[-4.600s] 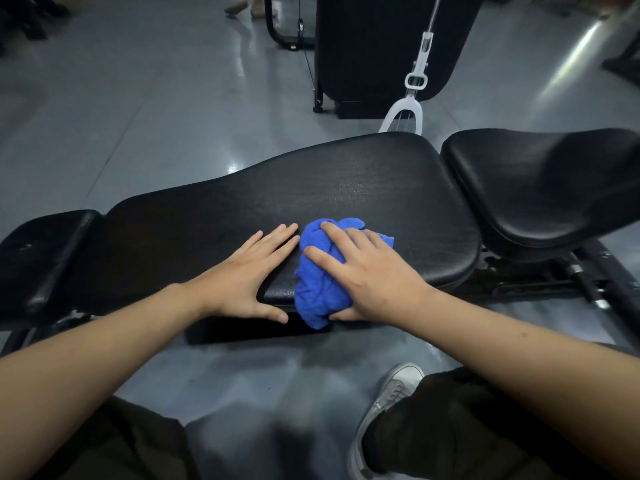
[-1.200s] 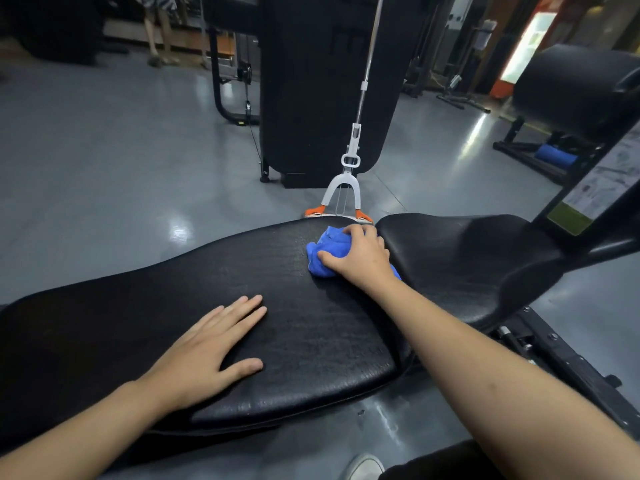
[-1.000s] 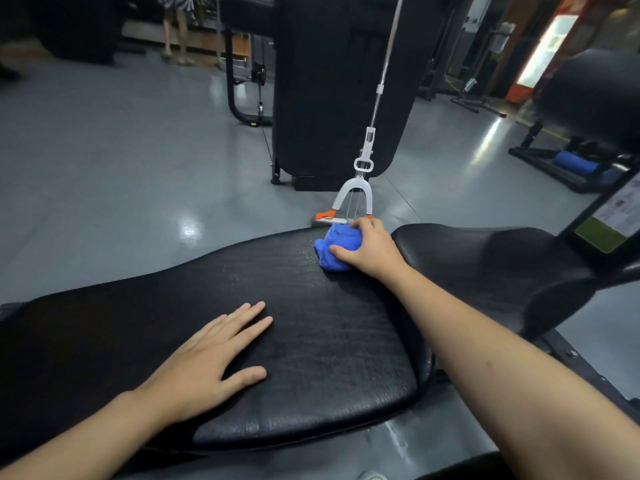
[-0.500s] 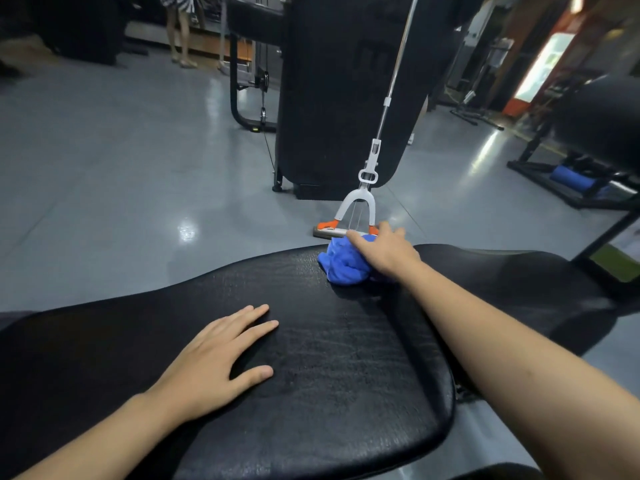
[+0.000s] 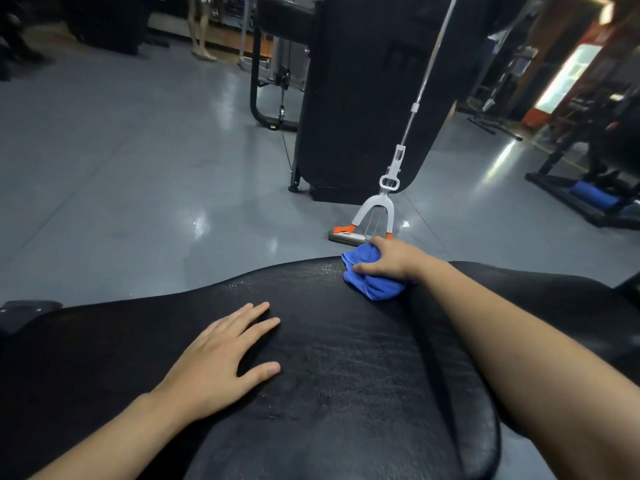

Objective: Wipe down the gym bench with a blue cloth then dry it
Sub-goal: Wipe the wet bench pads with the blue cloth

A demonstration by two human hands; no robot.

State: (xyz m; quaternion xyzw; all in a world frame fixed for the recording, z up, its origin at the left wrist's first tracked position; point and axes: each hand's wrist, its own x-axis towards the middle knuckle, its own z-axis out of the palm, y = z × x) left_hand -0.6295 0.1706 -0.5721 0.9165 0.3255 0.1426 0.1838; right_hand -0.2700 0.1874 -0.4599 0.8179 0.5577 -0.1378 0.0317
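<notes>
My right hand (image 5: 391, 259) has its fingers curled over the bunched blue cloth (image 5: 372, 277), thumb tucked against the cloth's near-left side, gripping it and holding it down on the gym bench (image 5: 346, 358). The cloth sits at the bench pad's far edge, mostly under and just in front of my palm, with a fold sticking out past the fingers toward the far side. Its lower lobe spreads onto the pad on the near side of my wrist.

My left hand (image 5: 221, 362) lies flat on the same pad, nearer to me and well apart from the cloth, fingers straight and slightly spread, thumb out to the side, grasping nothing.

The bench's black surface looks cracked and shiny, with small wet specks near its far edge left of the cloth. Beyond the bench, just behind my right hand, a mop (image 5: 375, 216) with a white yoke and orange head rests on the grey floor (image 5: 138, 168), its handle rising across a dark machine (image 5: 367, 91).
</notes>
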